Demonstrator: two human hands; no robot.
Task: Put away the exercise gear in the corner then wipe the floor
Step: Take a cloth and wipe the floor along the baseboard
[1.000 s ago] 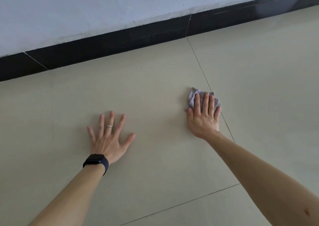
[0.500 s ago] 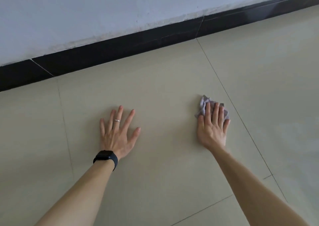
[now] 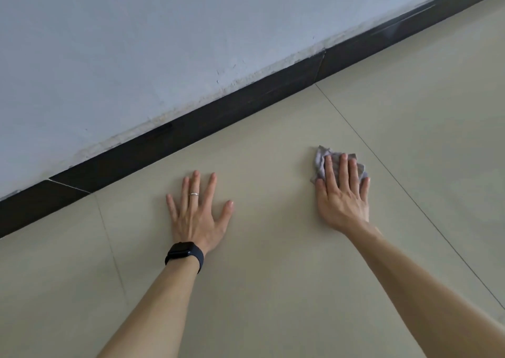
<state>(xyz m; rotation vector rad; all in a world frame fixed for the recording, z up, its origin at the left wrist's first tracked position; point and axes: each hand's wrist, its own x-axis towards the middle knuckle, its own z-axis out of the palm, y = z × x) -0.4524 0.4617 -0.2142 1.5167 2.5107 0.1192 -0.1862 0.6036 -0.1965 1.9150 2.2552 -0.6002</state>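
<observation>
A small crumpled grey cloth (image 3: 320,160) lies on the beige tiled floor (image 3: 273,275). My right hand (image 3: 341,193) presses flat on the cloth with straight fingers, and only the cloth's far and left edges show past the fingertips. My left hand (image 3: 196,212) rests flat on the bare floor to the left, fingers spread, with a ring on one finger and a black watch on the wrist. No exercise gear is in view.
A black skirting board (image 3: 218,111) runs diagonally along the foot of a pale wall (image 3: 164,43), just beyond both hands. Thin tile joints cross the floor to the left and right of my arms.
The view has swung so the wall now runs more steeply. Both hands sit nearer the skirting board, and the cloth has slid left across the tile, away from the joint.
</observation>
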